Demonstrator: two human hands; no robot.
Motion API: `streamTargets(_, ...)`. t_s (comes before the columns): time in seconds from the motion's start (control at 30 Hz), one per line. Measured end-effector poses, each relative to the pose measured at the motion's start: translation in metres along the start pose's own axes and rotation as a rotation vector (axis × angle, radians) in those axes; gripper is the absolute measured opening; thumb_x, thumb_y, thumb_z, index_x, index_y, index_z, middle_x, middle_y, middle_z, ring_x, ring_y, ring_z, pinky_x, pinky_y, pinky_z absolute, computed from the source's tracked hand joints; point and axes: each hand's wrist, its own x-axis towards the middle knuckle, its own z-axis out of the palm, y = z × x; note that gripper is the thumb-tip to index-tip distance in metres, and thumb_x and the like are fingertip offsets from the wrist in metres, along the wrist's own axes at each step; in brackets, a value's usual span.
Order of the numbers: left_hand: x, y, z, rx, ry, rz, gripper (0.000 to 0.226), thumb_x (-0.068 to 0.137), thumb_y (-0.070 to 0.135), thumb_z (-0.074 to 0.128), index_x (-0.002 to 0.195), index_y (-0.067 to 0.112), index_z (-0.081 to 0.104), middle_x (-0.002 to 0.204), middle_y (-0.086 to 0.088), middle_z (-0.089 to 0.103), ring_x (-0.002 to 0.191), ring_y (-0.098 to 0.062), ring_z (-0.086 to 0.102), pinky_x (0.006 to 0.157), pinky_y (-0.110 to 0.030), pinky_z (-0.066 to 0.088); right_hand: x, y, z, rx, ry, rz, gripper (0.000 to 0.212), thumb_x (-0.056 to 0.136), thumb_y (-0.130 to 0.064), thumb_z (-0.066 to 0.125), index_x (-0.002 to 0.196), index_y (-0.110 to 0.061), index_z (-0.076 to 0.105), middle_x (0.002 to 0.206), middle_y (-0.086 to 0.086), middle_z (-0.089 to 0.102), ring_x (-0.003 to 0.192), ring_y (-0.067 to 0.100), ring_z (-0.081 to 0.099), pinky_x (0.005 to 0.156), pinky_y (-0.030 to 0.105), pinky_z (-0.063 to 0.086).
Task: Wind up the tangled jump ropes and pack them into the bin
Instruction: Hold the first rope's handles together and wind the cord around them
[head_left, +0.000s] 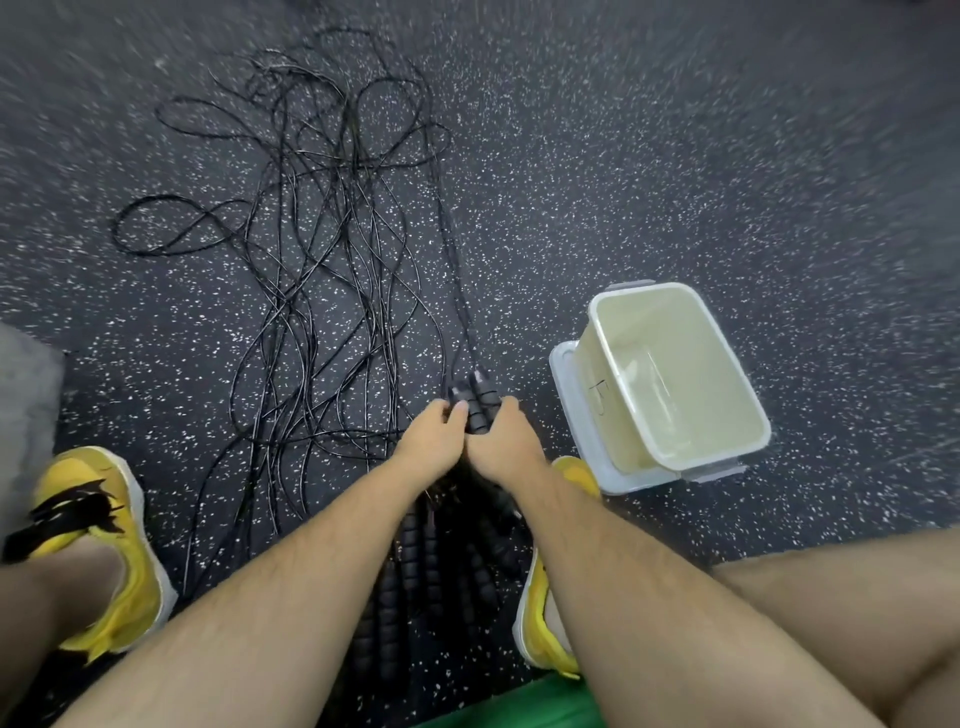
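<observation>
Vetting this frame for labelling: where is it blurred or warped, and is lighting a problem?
Head view: streaky blur smears the floor toward the edges; the centre is sharper, so the left hand and right hand on the handles, and the ropes, read clearly; wide-angle warp skews the bin; lighting soft, without hard shadows.

Gym: speckled rubber floor (623, 182), jump ropes (332, 234)

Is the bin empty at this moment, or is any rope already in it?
Empty. The bin shows only a bare pale inside; the jump ropes lie tangled on the floor.
</observation>
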Motion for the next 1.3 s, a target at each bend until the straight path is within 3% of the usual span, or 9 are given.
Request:
streamTargets(0.13, -0.005, 0.025, -0.020, -0.481, -0.008, -0.108, 0.052, 0.094, 0.062, 0.052, 0.112, 0.015, 0.065, 0.113, -0.002, 0.071, 0.099, -0.019, 0.066, 0.085, -0.029, 0.050, -0.032, -0.016, -0.014, 0.085, -0.071, -0.096, 0.057, 0.068, -0.046, 0.072, 0.112, -0.019, 0.047, 0.102, -0.007, 0.061, 0.095, 0.017, 0.063, 0.081, 0.037, 0.051)
streamTargets(0.27, -0.014, 0.042, -0.045, -0.888, -0.082, -0.092, 0.024, 0.100, 0.033, 0.062, 0.095, 0.009, 0.064, 0.094, -0.007, 0.078, 0.091, -0.028, 0.072, 0.091, -0.043, 0.057, -0.048, -0.021, -0.025, -0.050, -0.160, -0.182, 0.054, 0.060, -0.045, 0.070, 0.104, -0.021, 0.051, 0.094, -0.006, 0.062, 0.082, 0.014, 0.064, 0.077, 0.039, 0.056)
streamTargets(0.5, -0.066, 0.081, -0.090, -0.775, -0.010, 0.026, 0.014, 0.107, 0.006, 0.041, 0.110, -0.001, 0.053, 0.073, -0.009, 0.059, 0.064, -0.025, 0.064, 0.051, -0.023, 0.054, -0.064, -0.077, -0.082, -0.322, -0.386, -0.236, 0.090, 0.042, -0.061, 0.092, 0.112, -0.019, 0.056, 0.106, -0.001, 0.066, 0.094, 0.016, 0.064, 0.086, 0.036, 0.056)
streamTargets(0.63, -0.105, 0.112, -0.138, -0.649, 0.021, 0.150, 0.023, 0.107, 0.006, 0.039, 0.117, -0.007, 0.054, 0.077, -0.009, 0.059, 0.062, -0.020, 0.062, 0.053, -0.024, 0.054, -0.100, -0.161, -0.147, -0.485, -0.368, -0.322, 0.039, 0.090, -0.035, 0.066, 0.119, -0.010, 0.057, 0.112, 0.009, 0.064, 0.094, 0.022, 0.063, 0.088, 0.036, 0.051)
streamTargets(0.7, -0.124, 0.131, -0.170, -0.530, 0.057, 0.211, 0.022, 0.104, 0.007, 0.044, 0.112, -0.003, 0.062, 0.074, -0.004, 0.065, 0.063, -0.016, 0.061, 0.060, -0.024, 0.050, -0.118, -0.198, -0.167, -0.246, -0.414, -0.339, 0.017, 0.099, -0.024, 0.053, 0.099, -0.010, 0.063, 0.093, 0.007, 0.064, 0.075, 0.017, 0.057, 0.079, 0.032, 0.051)
streamTargets(0.83, -0.162, 0.166, -0.225, -0.264, 0.176, 0.308, 0.023, 0.097, 0.022, 0.053, 0.083, 0.012, 0.067, 0.070, 0.002, 0.070, 0.063, -0.016, 0.061, 0.058, -0.018, 0.047, -0.148, -0.250, -0.177, 0.302, -0.409, -0.191, 0.043, 0.107, -0.033, 0.035, 0.070, -0.016, 0.050, 0.064, 0.000, 0.053, 0.056, 0.015, 0.045, 0.053, 0.021, 0.039)
streamTargets(0.9, -0.176, 0.173, -0.242, -0.251, 0.158, 0.367, 0.025, 0.093, 0.030, 0.054, 0.084, 0.010, 0.065, 0.080, -0.005, 0.072, 0.079, -0.030, 0.068, 0.082, -0.028, 0.057, -0.149, -0.267, -0.171, 0.431, -0.388, -0.202, 0.049, 0.107, -0.043, 0.034, 0.069, -0.017, 0.049, 0.055, -0.001, 0.051, 0.050, 0.015, 0.043, 0.053, 0.023, 0.039)
streamTargets(1.1, -0.191, 0.155, -0.248, -0.510, -0.010, 0.468, 0.013, 0.105, 0.011, 0.047, 0.096, 0.008, 0.056, 0.075, -0.006, 0.066, 0.082, -0.030, 0.073, 0.085, -0.037, 0.057, -0.149, -0.314, -0.167, 0.707, -0.369, -0.307, 0.018, 0.104, -0.024, 0.051, 0.105, -0.007, 0.058, 0.095, 0.006, 0.070, 0.078, 0.018, 0.066, 0.076, 0.034, 0.053)
streamTargets(1.3, -0.190, 0.164, -0.272, -0.902, -0.098, 0.409, 0.033, 0.094, 0.015, 0.029, 0.101, 0.008, 0.060, 0.091, -0.014, 0.071, 0.089, -0.039, 0.071, 0.086, -0.044, 0.053, -0.166, -0.326, -0.164, 0.643, -0.378, -0.499, 0.020, 0.102, -0.019, 0.053, 0.088, -0.013, 0.065, 0.077, 0.002, 0.066, 0.064, 0.016, 0.063, 0.058, 0.030, 0.051)
